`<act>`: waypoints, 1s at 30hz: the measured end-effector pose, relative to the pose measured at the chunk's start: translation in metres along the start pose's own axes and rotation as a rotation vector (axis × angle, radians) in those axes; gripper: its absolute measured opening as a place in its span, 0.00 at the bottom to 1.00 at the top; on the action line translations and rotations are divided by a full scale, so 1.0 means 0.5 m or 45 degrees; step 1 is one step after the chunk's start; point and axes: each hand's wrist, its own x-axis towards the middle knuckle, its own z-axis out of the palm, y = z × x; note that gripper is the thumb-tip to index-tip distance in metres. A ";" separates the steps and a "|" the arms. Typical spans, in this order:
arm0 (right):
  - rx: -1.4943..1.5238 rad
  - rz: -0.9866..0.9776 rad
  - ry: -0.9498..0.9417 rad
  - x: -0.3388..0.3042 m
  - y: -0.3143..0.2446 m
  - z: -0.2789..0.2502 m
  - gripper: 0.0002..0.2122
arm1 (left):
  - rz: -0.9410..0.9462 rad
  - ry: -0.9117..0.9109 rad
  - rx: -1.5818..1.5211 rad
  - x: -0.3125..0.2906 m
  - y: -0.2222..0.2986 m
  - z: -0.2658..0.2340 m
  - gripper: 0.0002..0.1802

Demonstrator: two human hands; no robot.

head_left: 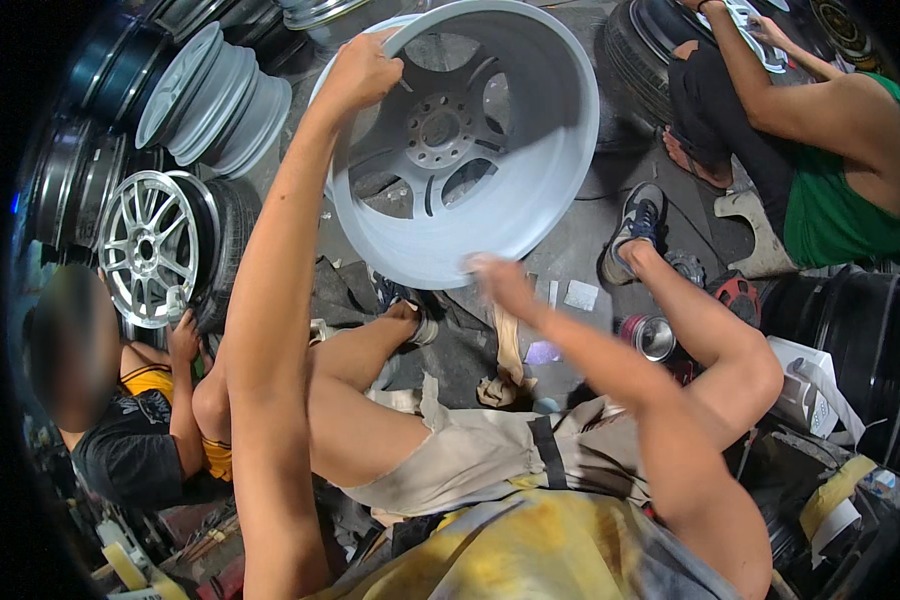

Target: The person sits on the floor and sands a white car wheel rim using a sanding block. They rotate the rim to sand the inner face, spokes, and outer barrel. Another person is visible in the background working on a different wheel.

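A grey wheel rim (555, 125) is held up tilted in front of me, its inner barrel and spokes facing me. My left hand (365, 72) is closed around its upper left edge, fingers curled over the lip. At the rim's lower edge is my right hand (510, 288), smeared by motion. Its fingertips are at or close to the lip; whether they hold anything cannot be made out.
Stacked wheel rims (215, 105) stand at the far left. A person in a dark shirt (135, 440) handles a silver multi-spoke rim (148, 248). Another in a green top (855, 190) sits at right. An open can (653, 338) and paper scraps (581, 295) lie near my feet.
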 end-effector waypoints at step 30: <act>0.083 0.153 0.005 0.062 -0.060 0.064 0.16 | 0.228 0.027 -0.258 -0.004 0.030 0.005 0.30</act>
